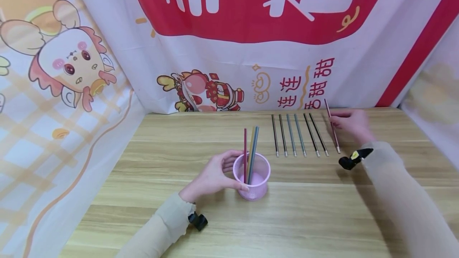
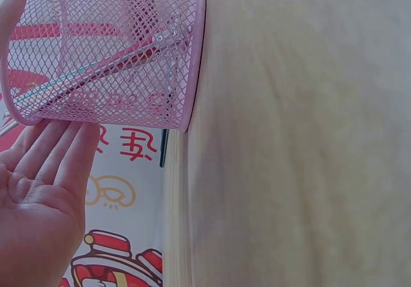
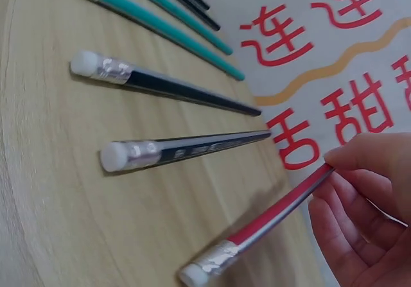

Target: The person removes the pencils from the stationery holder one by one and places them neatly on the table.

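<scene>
A pink mesh pencil holder [image 1: 257,193] stands upright on the table. My left hand [image 1: 211,173] holds it from the left, the thumb at the near side of the rim and the fingers along the far side. Inside lean a red pencil [image 1: 245,142], a yellow pencil [image 1: 251,144] and a blue pencil [image 1: 255,138]. Off to the right, my right hand [image 1: 353,124] pinches another red pencil [image 3: 266,213] near its eraserless end, between thumb and fingers. The white eraser end of that pencil points toward me, low over the wood.
Left of the right hand lie several eraser-tipped pencils in a row: black pencils [image 1: 275,136], teal pencils [image 1: 291,136] and more black pencils [image 1: 318,134]. A printed cloth [image 1: 215,59] hangs along the table's back edge, and another cloth [image 1: 89,130] borders the left side.
</scene>
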{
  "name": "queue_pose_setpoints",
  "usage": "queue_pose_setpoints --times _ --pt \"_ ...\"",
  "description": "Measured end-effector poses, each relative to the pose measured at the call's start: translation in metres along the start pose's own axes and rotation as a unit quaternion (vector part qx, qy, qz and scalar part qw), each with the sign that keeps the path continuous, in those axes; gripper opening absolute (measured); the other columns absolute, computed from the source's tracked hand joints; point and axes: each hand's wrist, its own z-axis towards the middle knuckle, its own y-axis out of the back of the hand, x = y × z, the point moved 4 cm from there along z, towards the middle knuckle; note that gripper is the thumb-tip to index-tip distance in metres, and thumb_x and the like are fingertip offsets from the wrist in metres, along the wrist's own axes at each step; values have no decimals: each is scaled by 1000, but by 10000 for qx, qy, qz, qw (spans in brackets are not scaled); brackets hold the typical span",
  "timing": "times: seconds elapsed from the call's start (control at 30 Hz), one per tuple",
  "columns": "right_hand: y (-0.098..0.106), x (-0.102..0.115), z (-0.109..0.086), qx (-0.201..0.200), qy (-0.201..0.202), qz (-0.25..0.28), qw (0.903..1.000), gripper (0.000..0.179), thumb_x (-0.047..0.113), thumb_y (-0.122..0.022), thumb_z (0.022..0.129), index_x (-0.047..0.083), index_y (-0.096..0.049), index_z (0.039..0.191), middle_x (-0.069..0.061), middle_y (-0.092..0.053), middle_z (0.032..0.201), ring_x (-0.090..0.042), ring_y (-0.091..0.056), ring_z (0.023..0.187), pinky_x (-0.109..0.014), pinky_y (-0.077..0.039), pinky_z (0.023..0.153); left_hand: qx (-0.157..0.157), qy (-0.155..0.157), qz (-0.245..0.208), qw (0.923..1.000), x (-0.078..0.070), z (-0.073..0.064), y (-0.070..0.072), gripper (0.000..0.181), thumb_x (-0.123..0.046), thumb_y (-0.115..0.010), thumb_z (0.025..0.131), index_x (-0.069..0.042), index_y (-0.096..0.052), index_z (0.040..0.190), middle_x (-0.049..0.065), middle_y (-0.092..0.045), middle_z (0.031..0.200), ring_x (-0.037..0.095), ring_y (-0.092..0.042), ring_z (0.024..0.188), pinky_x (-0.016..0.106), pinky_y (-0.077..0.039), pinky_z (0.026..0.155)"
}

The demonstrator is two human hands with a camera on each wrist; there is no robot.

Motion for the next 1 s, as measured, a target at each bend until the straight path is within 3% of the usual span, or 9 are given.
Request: queue_pose_setpoints --times 0.17,0.53,0.63,0.8,1.0 --pt "-11 -5 2 68 -128 90 9999 39 18 -67 100 -9 -65 128 -18 -74 104 -14 -70 80 -20 -58 66 29 -35 -51 10000 -1 1 0 85 -9 -97 67 -7 -56 141 5 -63 135 19 -60 123 31 -48 107" --pt "-21 -11 6 4 63 -505 9987 31 13 -70 95 -8 -71 118 -16 -76 97 -14 -69 76 -17 -53 63 16 -30 -44 10000 -1 2 0 86 -7 -97 65 -6 -56 141 5 -63 136 19 -60 123 31 -48 106" --pt "-22 -10 6 -61 33 -694 9976 30 14 -71 94 -5 -72 117 -18 -75 101 -21 -67 86 -22 -52 71 10 -11 -28 10000 -1 1 0 86 -8 -97 65 -6 -55 141 5 -63 136 19 -60 123 31 -48 106" --pt "-25 -13 8 -113 -31 -895 9959 32 19 -71 94 -3 -73 118 -23 -70 115 -34 -59 107 -41 -47 89 7 25 -13 10000 -2 0 0 86 -10 -97 66 -7 -56 141 5 -63 136 20 -60 123 31 -48 106" --pt "-26 -15 9 -164 -39 -947 9954 32 19 -71 94 -2 -73 118 -25 -69 118 -37 -55 110 -49 -44 93 16 16 -4 10000 -1 0 0 86 -12 -97 66 -9 -56 141 3 -63 136 20 -60 124 32 -48 107"
